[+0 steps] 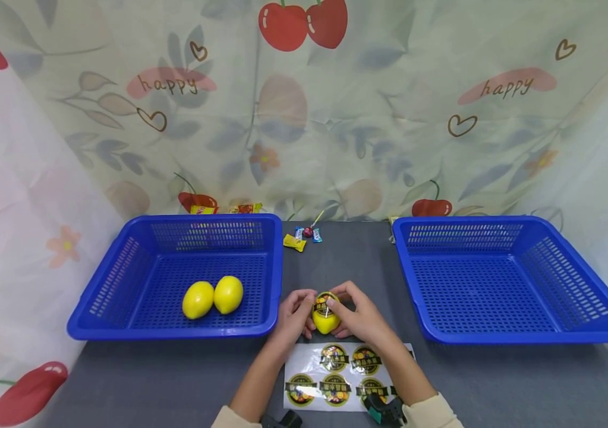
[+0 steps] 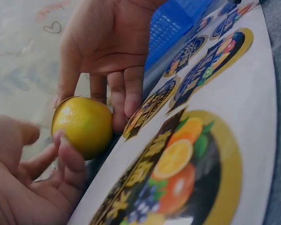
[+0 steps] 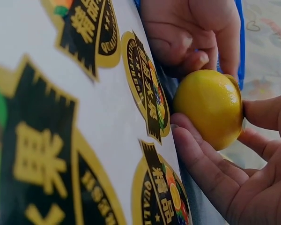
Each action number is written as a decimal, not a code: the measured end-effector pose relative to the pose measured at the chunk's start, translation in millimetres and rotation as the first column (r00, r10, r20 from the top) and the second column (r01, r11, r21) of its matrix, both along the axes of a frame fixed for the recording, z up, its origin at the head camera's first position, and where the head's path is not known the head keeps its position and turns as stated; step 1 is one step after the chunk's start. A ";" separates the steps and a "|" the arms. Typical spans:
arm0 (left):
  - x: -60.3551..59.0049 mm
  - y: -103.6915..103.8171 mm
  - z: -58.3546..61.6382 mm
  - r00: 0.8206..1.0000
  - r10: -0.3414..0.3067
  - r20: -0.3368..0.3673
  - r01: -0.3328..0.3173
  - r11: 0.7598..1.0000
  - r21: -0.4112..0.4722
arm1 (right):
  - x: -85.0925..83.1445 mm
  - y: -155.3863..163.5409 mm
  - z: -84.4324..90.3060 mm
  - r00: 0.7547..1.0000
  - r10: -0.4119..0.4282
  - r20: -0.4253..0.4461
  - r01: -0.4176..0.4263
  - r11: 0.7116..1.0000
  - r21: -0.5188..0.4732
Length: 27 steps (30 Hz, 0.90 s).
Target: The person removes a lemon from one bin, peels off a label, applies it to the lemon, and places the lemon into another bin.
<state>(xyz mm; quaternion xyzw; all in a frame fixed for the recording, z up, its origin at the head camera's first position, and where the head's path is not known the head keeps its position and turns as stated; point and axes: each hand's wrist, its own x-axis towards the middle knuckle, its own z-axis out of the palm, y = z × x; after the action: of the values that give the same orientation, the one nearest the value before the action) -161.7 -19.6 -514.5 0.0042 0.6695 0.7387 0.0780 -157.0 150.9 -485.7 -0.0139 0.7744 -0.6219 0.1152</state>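
Between my hands, a yellow lemon [image 1: 326, 324] carries a round black-and-gold sticker [image 1: 322, 307] on its upper face. My right hand [image 1: 361, 318] grips it from the right, the thumb on the sticker and the fingers around the lower side. From the left, my left hand [image 1: 294, 315] holds the lemon with bent fingers against its side and the thumb by the sticker's edge. Just below lies a white sheet [image 1: 298, 359] of matching stickers printed with fruit. In the right wrist view, the lemon [image 3: 207, 108] shows bare yellow skin, with the sticker's rim at its edge.
A blue basket [image 1: 175, 334] on the left holds two lemons [image 1: 213, 297]. Another blue basket [image 1: 523, 336] stands on the right. Small wrapped candies [image 1: 295, 242] and a lollipop [image 1: 308, 232] lie toward the back of the grey table [image 1: 336, 255], before a printed curtain [image 1: 325, 142].
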 end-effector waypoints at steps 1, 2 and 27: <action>0.4 -0.8 0.7 0.999 -0.033 0.016 0.033 0.999 0.000 | 0.1 -0.4 0.1 1.000 -0.002 -0.001 0.002 1.000 -0.003; 0.9 -1.7 1.0 0.997 -0.065 0.034 0.065 0.998 -0.003 | 0.6 -1.3 1.3 1.000 -0.005 -0.001 0.005 1.000 0.001; -0.6 -6.7 0.2 0.981 -0.182 0.073 0.176 0.981 0.083 | -10.8 19.8 -14.3 0.987 0.123 0.100 -0.102 0.976 -0.191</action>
<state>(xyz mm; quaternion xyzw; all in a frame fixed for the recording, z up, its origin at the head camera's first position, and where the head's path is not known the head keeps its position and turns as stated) -162.4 -26.3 -514.3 0.0377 0.6341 0.7532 0.1709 -167.8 170.7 -500.0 -0.0337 0.7034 -0.6837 0.1914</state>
